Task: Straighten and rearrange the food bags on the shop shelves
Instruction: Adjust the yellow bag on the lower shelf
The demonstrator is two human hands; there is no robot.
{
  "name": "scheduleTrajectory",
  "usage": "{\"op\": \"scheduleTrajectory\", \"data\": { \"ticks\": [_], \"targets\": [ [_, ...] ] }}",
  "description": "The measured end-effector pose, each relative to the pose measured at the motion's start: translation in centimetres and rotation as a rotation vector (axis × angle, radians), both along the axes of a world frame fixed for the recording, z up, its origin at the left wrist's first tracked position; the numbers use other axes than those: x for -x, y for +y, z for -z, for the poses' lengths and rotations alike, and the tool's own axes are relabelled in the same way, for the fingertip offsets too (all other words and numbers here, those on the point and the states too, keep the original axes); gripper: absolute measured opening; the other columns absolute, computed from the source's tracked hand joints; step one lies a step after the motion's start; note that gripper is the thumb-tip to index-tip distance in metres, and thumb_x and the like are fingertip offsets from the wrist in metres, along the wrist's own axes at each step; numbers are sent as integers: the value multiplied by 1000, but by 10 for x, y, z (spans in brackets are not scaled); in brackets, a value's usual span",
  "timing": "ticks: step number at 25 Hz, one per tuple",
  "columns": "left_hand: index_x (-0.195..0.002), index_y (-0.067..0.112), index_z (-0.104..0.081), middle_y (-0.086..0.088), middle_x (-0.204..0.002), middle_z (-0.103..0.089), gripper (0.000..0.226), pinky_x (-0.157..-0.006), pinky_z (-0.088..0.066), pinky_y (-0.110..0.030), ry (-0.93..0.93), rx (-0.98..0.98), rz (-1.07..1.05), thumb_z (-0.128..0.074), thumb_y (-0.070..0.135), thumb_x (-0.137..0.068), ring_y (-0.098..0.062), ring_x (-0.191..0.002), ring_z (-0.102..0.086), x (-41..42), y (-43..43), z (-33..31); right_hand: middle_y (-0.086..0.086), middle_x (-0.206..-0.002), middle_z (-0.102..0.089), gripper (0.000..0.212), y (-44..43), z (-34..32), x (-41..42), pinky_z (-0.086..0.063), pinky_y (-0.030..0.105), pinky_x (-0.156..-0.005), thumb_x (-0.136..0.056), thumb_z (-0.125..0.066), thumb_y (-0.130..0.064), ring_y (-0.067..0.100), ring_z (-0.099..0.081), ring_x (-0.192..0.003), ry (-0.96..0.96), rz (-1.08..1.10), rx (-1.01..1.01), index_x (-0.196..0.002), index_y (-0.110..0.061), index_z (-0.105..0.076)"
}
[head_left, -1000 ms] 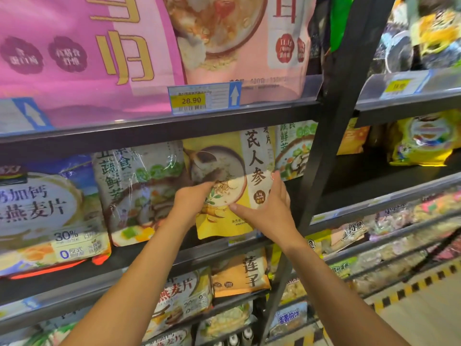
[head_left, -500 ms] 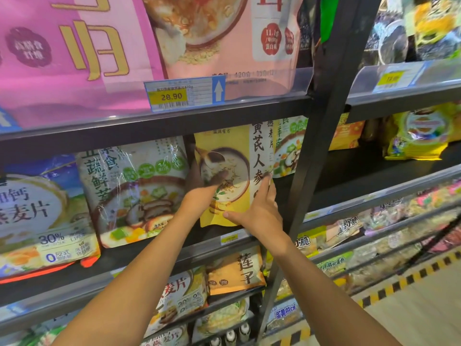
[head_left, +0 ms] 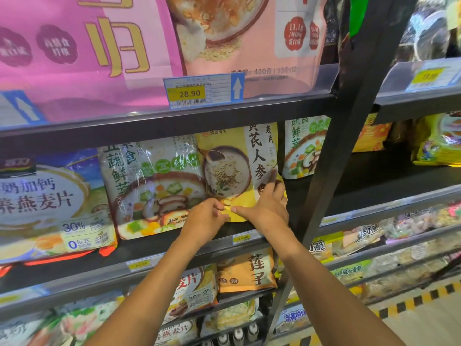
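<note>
Yellow bag [head_left: 232, 171], upright on shelf [head_left: 349, 191] — left grip [head_left: 205, 217] pinching bottom edge, right grip [head_left: 269, 207] pinching lower corner

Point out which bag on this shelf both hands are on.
The yellow oatmeal bag, right of the vegetable-print bag: left hand and right hand both grip its lower edge.

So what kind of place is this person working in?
Most likely a grocery shop: dark tiered shelves stocked with food bags, a price tag reading 28.90 on the shelf edge.
</note>
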State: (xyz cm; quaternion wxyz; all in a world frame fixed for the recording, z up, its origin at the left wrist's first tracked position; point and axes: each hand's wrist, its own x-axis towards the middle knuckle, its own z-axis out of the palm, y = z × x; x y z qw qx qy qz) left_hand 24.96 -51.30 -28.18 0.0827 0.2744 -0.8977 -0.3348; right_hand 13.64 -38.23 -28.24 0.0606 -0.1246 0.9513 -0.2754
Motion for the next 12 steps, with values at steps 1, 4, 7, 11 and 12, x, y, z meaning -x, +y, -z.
{"op": "scheduleTrajectory", "data": {
  "ticks": [1, 4, 7, 11, 12],
  "targets": [
    [-102, 24, -65, 8, -94, -67, 11, -82, -51, -34, 3, -44, 11, -70, 28, -94, -16, -94, -67, 3, 0, 3, 2, -167, -4, 139, -2, 1, 1, -47, 49, -106, -60, -85, -74, 31, -21, -152, 1, 4, 2, -161, -21, -6],
    [-109, 24, -68, 5, -104, -70, 13, -88, -53, -32, 5, -115, 6, -62, 26, -98, -17, -99, -66, 15, -7, 11, 7, -164, -12, 130, -6, 2, 10, -46, 48, -108, -62, -86, -71, 32, -25, -152, -16, 26, 4, -158, -16, -18],
    [-121, 21, -66, 0, -117, -72, 40, -98, -56, -44, -36, -129, 0, -52, 43, -90, -23, -111, -68, 32, -30, 34, 10, -159, -20, 123, -11, 6, 21, -47, 50, -110, -65, -89, -63, 35, -30, -147, -37, 6, 48, -157, -13, -24],
    [-148, 19, -47, -9, -138, -63, 56, -106, -51, -49, -65, -163, 0, -49, 35, -95, -29, -126, -60, 30, -29, 34, 16, -165, -13, 134, -18, 8, 30, -45, 48, -111, -64, -92, -59, 38, -28, -147, -28, 2, 71, -163, -8, -15],
    [-156, 22, -38, -10, -140, -61, 58, -108, -50, -48, -73, -159, 17, -49, 30, -100, -28, -130, -58, 27, -25, 28, 17, -165, -13, 134, -20, 8, 30, -44, 47, -111, -67, -91, -57, 37, -27, -147, -33, 0, 68, -162, -5, -12]
  ]
}}
